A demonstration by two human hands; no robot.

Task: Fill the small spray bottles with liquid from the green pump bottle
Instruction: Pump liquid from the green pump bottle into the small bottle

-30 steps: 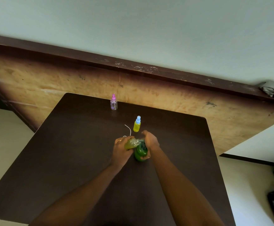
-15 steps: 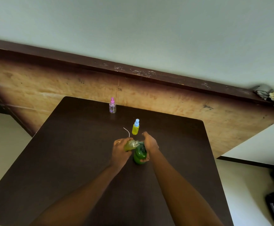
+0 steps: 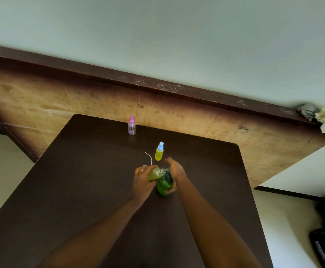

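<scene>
Green pump bottle (image 3: 164,186) on the table (image 3: 99,171) is gripped by the right hand (image 3: 175,171); a small tilted bottle (image 3: 155,174) is held against its top by the left hand (image 3: 142,179). Liquid could easily get spilled if that mouth gets nudged off.

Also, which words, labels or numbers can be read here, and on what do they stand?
None can be read.
Black thing, lower right: white lettering, too blurred.
Board: small dark marks, illegible.
Green bottle, held bottle, yellow bottle, pink-capped bottle: no label shows.
</scene>
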